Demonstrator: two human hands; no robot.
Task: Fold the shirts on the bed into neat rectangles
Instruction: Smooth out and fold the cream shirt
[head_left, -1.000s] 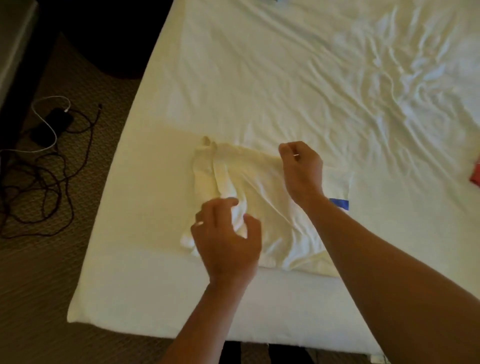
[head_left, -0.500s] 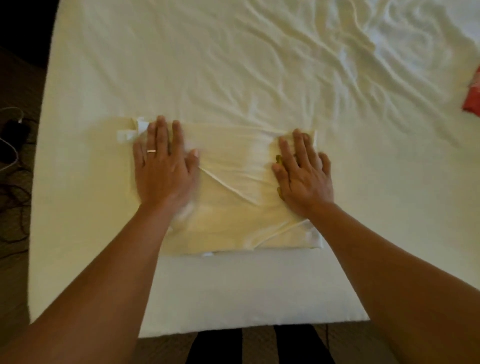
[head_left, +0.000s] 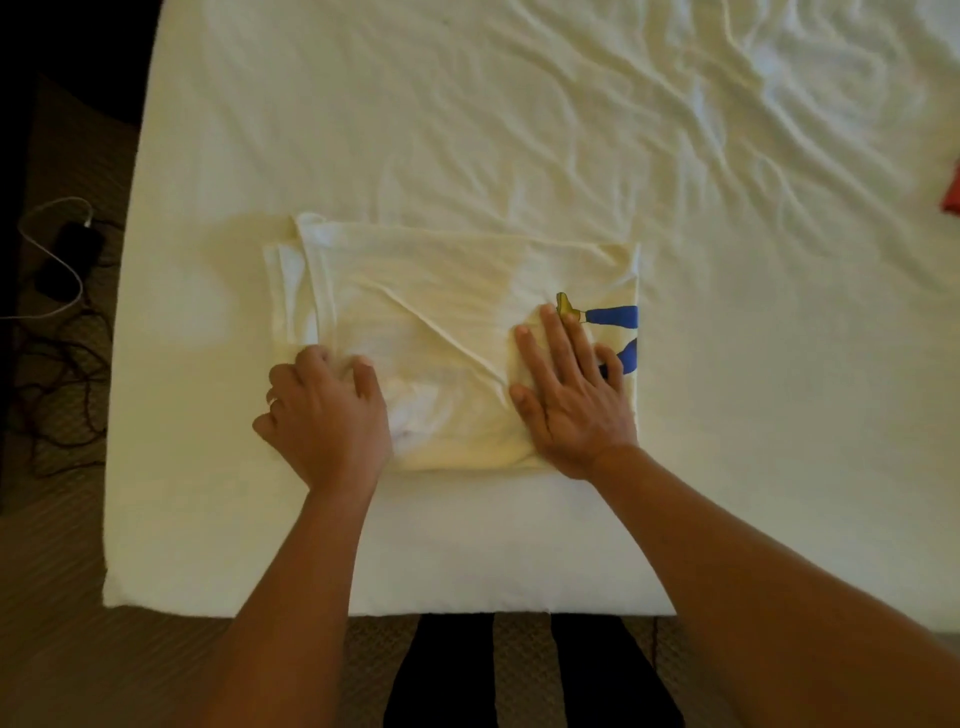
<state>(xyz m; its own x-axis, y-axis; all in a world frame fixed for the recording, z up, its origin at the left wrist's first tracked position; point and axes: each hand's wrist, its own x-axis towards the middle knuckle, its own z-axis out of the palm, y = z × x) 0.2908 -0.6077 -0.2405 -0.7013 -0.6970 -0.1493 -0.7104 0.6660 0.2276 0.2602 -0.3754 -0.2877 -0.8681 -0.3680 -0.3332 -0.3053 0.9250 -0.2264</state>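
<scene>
1 folded white shirt (head_left: 457, 312) on the bed (head_left: 467, 130), 2 hands: left hand (head_left: 327, 415) gripping cloth, right hand (head_left: 566, 395) flat, fingers spread.

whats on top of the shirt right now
Both hands: the right hand lies flat near the blue print, and the left hand rests with fingers curled at the shirt's near left part. Cloth beneath the palms is hidden.

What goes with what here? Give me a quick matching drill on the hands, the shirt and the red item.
Things:
1. left hand
2. right hand
3. white shirt
4. red cloth

States:
A. folded, near the bed's front edge
B. flat, fingers straight, by the blue print
C. far right edge of view
D. fingers curled into the fabric

Pairs: 1-D, 2-B, 3-A, 4-C
</scene>
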